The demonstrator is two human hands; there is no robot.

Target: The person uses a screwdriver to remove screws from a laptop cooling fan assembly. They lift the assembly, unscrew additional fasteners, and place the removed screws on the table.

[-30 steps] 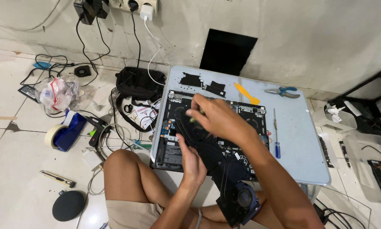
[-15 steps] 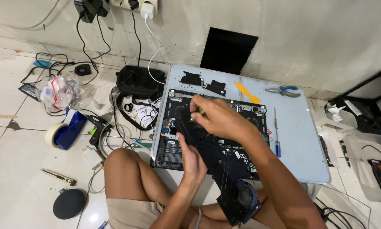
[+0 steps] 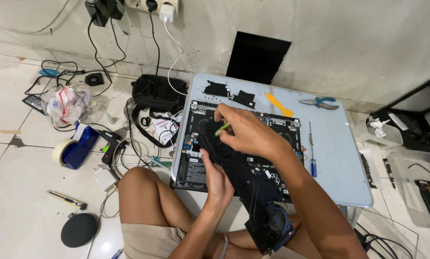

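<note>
An opened laptop [image 3: 195, 160] lies bottom-up on a low pale-blue table [image 3: 339, 163], its boards and battery exposed. My right hand [image 3: 246, 132] reaches over it from the right, gripping a small green-handled tool [image 3: 220, 128] whose tip points down into the laptop's upper left area. My left hand [image 3: 217, 180] comes up from below and holds a black cooling assembly [image 3: 246, 180], partly raised off the laptop. That assembly's round fan [image 3: 275, 223] hangs past the table's near edge over my lap.
On the table lie a blue-handled screwdriver [image 3: 312, 153], a yellow pry tool [image 3: 278, 104], blue-handled pliers [image 3: 320, 102] and two black parts [image 3: 229, 92]. The floor on the left holds a black bag [image 3: 157, 93], a tape dispenser [image 3: 73, 146], cables, a round black disc [image 3: 79, 229] and a utility knife [image 3: 66, 200].
My right hand has shifted slightly to the left over the laptop with the green tool. The left hand stays on the cooling assembly.
</note>
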